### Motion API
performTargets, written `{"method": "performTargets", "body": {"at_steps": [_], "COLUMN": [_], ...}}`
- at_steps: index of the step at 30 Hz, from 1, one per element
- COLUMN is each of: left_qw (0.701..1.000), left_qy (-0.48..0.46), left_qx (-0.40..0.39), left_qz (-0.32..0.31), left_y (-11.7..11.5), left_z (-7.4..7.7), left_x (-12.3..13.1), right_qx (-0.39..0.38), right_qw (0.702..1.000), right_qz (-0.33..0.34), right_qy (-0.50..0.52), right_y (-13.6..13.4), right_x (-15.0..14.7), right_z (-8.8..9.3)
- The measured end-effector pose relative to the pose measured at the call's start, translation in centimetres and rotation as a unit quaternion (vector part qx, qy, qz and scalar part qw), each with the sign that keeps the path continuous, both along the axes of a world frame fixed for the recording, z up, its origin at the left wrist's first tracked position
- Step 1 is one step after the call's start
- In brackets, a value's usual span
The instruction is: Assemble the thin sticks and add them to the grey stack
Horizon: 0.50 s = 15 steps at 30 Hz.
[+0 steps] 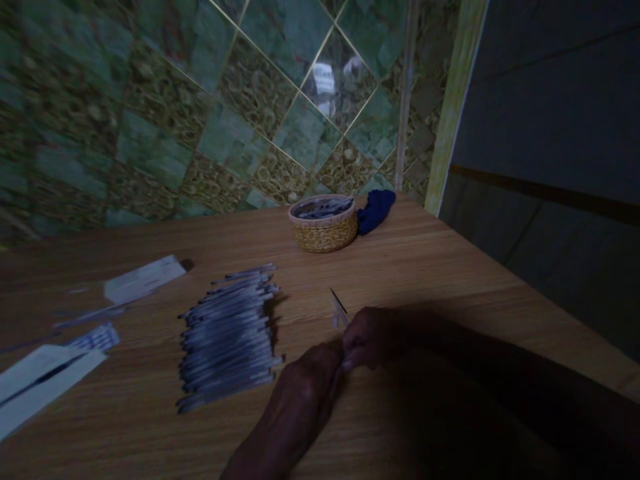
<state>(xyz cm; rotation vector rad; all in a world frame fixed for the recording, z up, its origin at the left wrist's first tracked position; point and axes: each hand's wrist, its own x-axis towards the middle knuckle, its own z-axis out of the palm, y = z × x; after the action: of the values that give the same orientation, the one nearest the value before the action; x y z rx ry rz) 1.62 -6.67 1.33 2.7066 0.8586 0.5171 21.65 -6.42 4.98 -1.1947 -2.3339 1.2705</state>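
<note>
My left hand and my right hand meet low over the table, right of a pile of pens. The fingers of both are closed and pressed together. Whatever lies between them is mostly hidden in shadow. Just beyond my right hand's fingers show a thin dark tip and a small pale strip; whether they are held or lie on the table, I cannot tell. The pile of slim, pale pens lies side by side, dark ends to the left. They are blurred.
A woven basket with more slim pens stands near the tiled wall, a dark blue cloth against it. Leftward on the wooden table lie a white flat box, a blue-and-white packet and a white piece with a dark stripe.
</note>
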Motion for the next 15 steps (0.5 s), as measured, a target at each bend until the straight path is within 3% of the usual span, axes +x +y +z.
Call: {"method": "performTargets", "body": {"at_steps": [2, 6, 15], "left_qw": [1.000, 0.997, 0.995], "left_qy": [0.020, 0.041, 0.047], "left_qx": [-0.016, -0.047, -0.068], "left_qz": [-0.014, -0.039, -0.051], "left_y": [-0.2, -0.4, 0.6], "left_z": [0.9, 2.1, 0.4], "left_x": [0.2, 0.7, 1.6], "right_qx": [-0.055, -0.072, -0.019], "right_qw": [0.998, 0.997, 0.999], "right_qz": [-0.002, -0.014, 0.040], "right_qy": [0.012, 0.032, 0.007], "right_y": [-0.1, 0.0, 0.4], "right_x": [0.5, 1.4, 2.5], "right_z": [-0.2, -0.9, -1.0]}}
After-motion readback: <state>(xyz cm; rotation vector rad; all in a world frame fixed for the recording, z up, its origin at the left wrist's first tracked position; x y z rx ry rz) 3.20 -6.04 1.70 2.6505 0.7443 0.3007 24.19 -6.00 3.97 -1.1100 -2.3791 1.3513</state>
